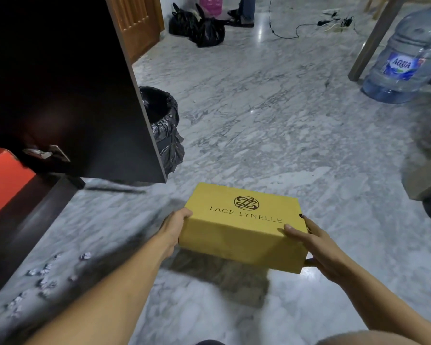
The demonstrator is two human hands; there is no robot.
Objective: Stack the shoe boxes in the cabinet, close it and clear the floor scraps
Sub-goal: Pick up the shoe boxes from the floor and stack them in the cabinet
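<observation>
- Your left hand (176, 226) and right hand (317, 247) grip opposite ends of the yellow Lace Lynelle shoe box (241, 226), held above the marble floor (271, 125).
- Cabinet door (85, 95) stands open.
- Red shoe box (3, 178) sits inside the cabinet.
- Crumpled scraps (42, 275) lie beside the cabinet base.

I am in a home, in a room with a grey-veined marble floor (271, 120). A panelled wooden door (137, 23) stands at the back, beside full black rubbish bags (199, 28). A large Aqua water jug (406, 56) sits by a table leg (376, 38). A bin lined with black plastic (167, 125) stands near me.
</observation>
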